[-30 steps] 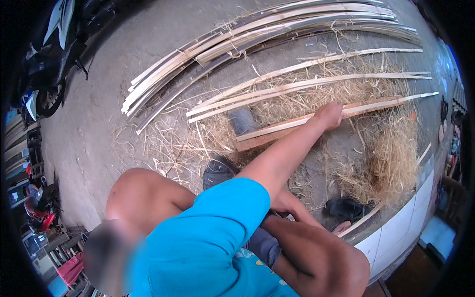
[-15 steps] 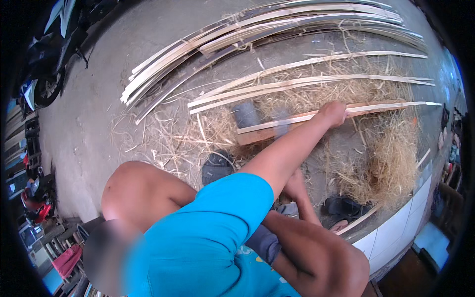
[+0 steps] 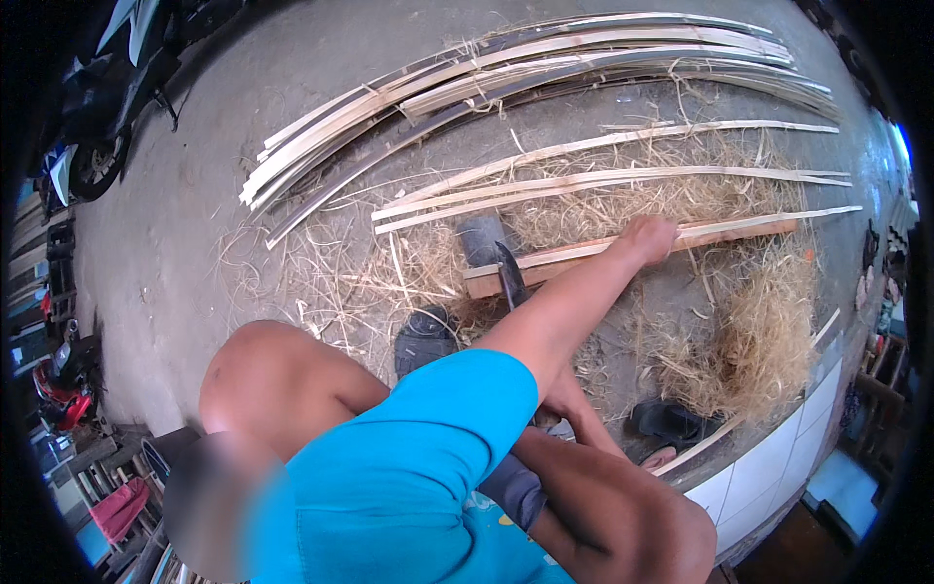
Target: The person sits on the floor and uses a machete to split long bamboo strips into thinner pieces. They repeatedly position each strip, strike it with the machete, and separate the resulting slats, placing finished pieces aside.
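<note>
My left hand [image 3: 650,239] is closed on a long pale bamboo strip [image 3: 540,257], pressing it down along a reddish-brown board [image 3: 749,231]. A dark curved knife blade [image 3: 509,274] lies across the strip near the board's left end. The blade's lower part and the handle are mostly hidden behind my left forearm. Below that forearm, my right hand [image 3: 561,394] shows in part, closed at the knife's handle end. A grey block [image 3: 482,239] stands against the board's left end.
Further pale strips [image 3: 603,178] lie beyond the board over shavings [image 3: 769,321]. A large bundle of strips [image 3: 525,68] is at the back. Black sandals [image 3: 671,420] and a white tiled ledge [image 3: 754,487] are at right, a parked motorbike [image 3: 92,146] at far left.
The knife blade, blurred before, has moved left along the strip and now shows sharply near the board's left end. My left hand keeps its grip in about the same place.
</note>
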The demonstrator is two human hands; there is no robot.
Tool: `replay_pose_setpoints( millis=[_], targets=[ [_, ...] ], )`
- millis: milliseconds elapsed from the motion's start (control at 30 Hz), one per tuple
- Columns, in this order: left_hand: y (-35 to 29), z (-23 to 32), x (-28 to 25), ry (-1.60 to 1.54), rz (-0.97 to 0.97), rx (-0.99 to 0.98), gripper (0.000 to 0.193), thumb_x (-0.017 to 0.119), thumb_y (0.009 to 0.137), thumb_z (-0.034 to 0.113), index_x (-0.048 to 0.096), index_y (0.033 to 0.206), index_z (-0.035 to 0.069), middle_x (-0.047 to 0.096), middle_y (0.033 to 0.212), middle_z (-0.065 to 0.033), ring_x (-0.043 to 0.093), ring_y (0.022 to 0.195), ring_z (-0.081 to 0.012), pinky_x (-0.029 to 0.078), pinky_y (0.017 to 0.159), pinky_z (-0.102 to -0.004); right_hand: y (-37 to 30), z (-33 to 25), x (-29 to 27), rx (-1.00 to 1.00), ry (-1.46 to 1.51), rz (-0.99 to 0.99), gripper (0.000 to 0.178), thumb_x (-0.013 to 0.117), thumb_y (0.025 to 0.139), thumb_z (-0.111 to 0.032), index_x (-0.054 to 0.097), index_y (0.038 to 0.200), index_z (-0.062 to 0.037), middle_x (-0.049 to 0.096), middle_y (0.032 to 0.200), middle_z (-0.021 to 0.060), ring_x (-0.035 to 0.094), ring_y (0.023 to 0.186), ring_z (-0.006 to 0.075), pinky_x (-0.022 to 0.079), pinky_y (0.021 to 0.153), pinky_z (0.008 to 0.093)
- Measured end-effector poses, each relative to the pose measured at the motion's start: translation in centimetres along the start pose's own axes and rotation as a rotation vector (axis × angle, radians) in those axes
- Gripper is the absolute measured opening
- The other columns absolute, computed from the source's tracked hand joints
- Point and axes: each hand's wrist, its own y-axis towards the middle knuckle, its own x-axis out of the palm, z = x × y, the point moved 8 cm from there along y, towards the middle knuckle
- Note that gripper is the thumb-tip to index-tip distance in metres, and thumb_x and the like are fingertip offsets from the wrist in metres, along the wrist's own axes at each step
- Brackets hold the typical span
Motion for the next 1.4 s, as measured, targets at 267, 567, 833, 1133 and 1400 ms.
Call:
replay_pose_setpoints(
  millis=[267,567,833,1133,1400],
  targets=[
    [0.1,-0.7,-0.6,0.033,-0.013,-0.004,0.03,0.05,0.097,0.024,0.07,0.107,0.004,0.07,0.105,-0.0215,0.068,0.1,-0.0395,0.053,0.088,-0.0471,-0.2,-1.5,4.9,-0.472,-0.357,-0.227,0.054,0.063,0.093,-0.031,0.053,0.132,0.0049,0.06,0.129,0.026,0.06,0.116,0.0343,0.044,0.102,0.0444],
    [-0.1,-1.4,0.4,0.046,-0.015,0.058,0.028,0.052,0.094,0.023,0.071,0.103,0.006,0.07,0.105,-0.0207,0.068,0.098,-0.0393,0.054,0.087,-0.0471,-0.6,-1.4,3.3,-0.57,-0.319,0.05,0.042,0.061,0.094,-0.028,0.061,0.119,0.006,0.07,0.105,0.0215,0.069,0.093,0.0269,0.054,0.083,0.0401],
    [-0.2,-0.8,-0.4,-0.031,-0.031,-0.013,0.029,0.05,0.094,0.023,0.072,0.099,0.004,0.07,0.104,-0.0224,0.068,0.097,-0.0394,0.053,0.089,-0.0459,0.1,1.8,4.5,-0.325,-0.303,-0.215,0.036,0.06,0.095,-0.021,0.056,0.121,0.0034,0.068,0.104,0.0179,0.066,0.092,0.0219,0.055,0.07,0.0363],
    [-4.4,-1.7,-9.4,0.85,-0.476,0.549,0.008,0.067,0.079,0.009,0.074,0.081,0.006,0.073,0.085,-0.0132,0.071,0.079,-0.0312,0.057,0.065,-0.0442,0.6,3.3,-6.1,-0.153,0.143,0.371,0.051,0.062,0.095,-0.022,0.042,0.137,-0.0029,0.061,0.087,0.0105,0.062,0.076,0.0236,0.052,0.067,0.0376],
    [-25.1,-16.3,-17.5,0.539,-0.94,-0.205,0.074,0.035,0.101,0.062,0.072,0.098,-0.002,0.069,0.102,-0.0264,0.066,0.098,-0.0419,0.05,0.093,-0.0497,-2.0,4.1,-16.3,-0.259,-0.62,0.849,0.052,0.062,0.091,-0.025,0.047,0.14,-0.0129,0.06,0.116,0.0295,0.059,0.111,0.042,0.048,0.093,0.0483]
  ],
)
